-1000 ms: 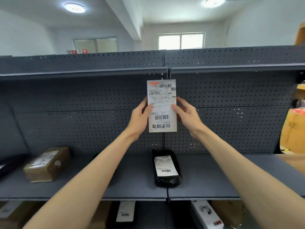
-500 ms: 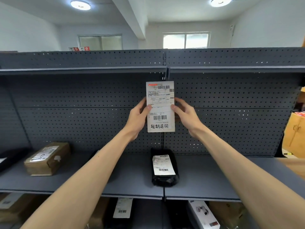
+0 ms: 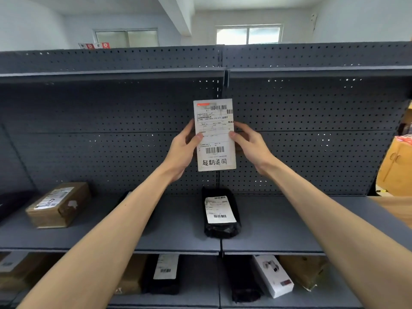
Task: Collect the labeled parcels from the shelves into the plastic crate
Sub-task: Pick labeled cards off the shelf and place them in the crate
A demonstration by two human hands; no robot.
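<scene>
Held upright before the pegboard back [image 3: 111,152], above the middle shelf [image 3: 178,230]: white labeled parcel [image 3: 214,134], pinched at its side edges by left hand [image 3: 181,150] and right hand [image 3: 250,148], thumbs in front, fingers curled behind. Black parcel [image 3: 220,214] at the shelf's centre seam.

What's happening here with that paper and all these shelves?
A person is holding a white shipping label sheet with barcodes and handwritten characters up in front of the dark grey perforated metal shelving, left hand and right hand pinching its edges. Parcels sit untouched on the shelf below: a black plastic-wrapped parcel directly beneath and a brown cardboard box to the left. No crate is in view.
</scene>
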